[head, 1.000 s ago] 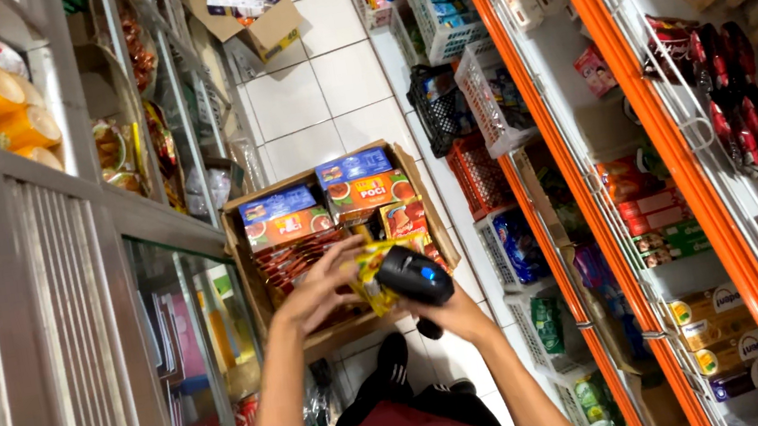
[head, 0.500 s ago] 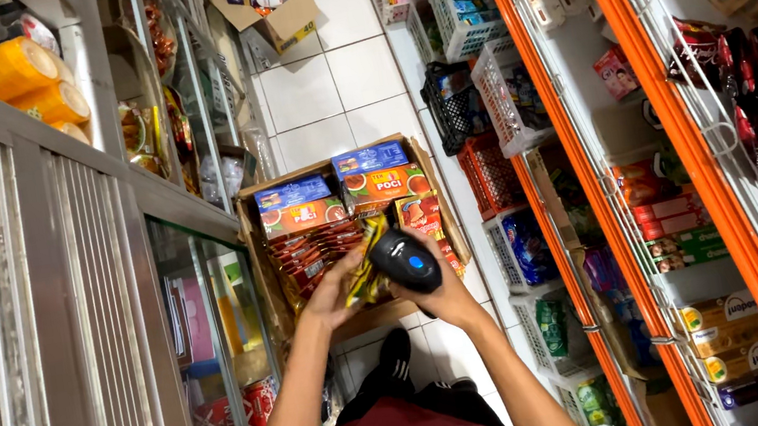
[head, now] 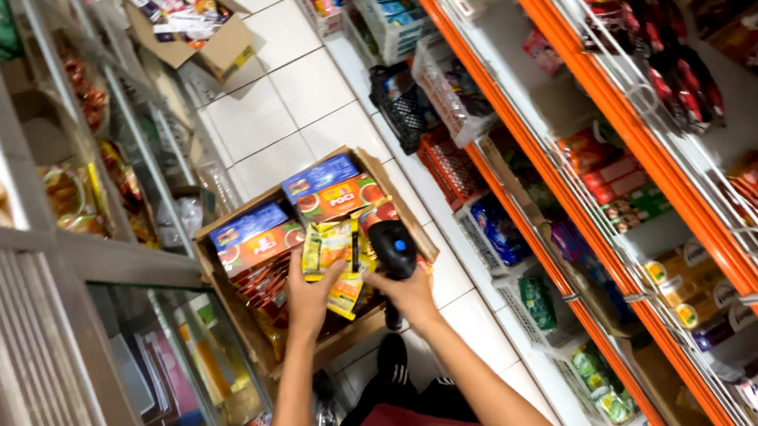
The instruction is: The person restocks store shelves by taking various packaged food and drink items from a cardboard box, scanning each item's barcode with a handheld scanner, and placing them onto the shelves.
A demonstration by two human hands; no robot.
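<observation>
White-tiled shop aisle with orange wire shelving (head: 593,171) beside an open brown cardboard carton (head: 231,295) on the floor. Above the carton, left hand (head: 310,298), grip closed, holds yellow sachets (head: 337,254); right hand (head: 407,289), grip closed, holds a black handheld scanner (head: 391,241). Step judged: scanning; next calls for aiming the scanner at a sachet.
</observation>
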